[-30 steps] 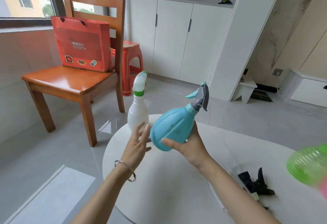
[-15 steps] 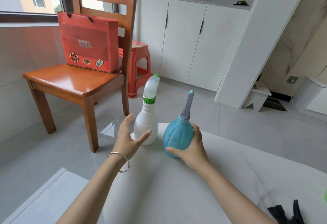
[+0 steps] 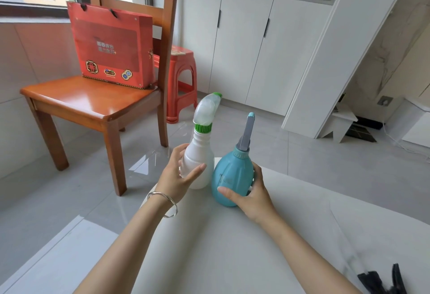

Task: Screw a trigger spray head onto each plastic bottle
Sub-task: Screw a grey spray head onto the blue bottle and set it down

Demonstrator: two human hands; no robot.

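Observation:
A round blue bottle (image 3: 232, 177) with a grey and blue trigger spray head (image 3: 246, 134) stands upright near the far edge of the white table (image 3: 232, 247). My right hand (image 3: 251, 195) wraps around its lower right side. Just left of it stands a white bottle (image 3: 200, 161) with a green collar and a white spray head (image 3: 207, 110). My left hand (image 3: 176, 175) curls around the white bottle's lower left side, thumb and fingers touching it. A loose black spray head (image 3: 381, 282) lies at the table's bottom right corner, partly cut off.
A wooden chair (image 3: 97, 93) with a red gift bag (image 3: 111, 45) on its seat stands left of the table. A red plastic stool (image 3: 181, 77) is behind it. White cabinets (image 3: 244, 45) line the far wall. Grey tiled floor surrounds the table.
The blue bottle went from tilted in the air to standing on the table beside the white one. My left hand moved from open in the air onto the white bottle.

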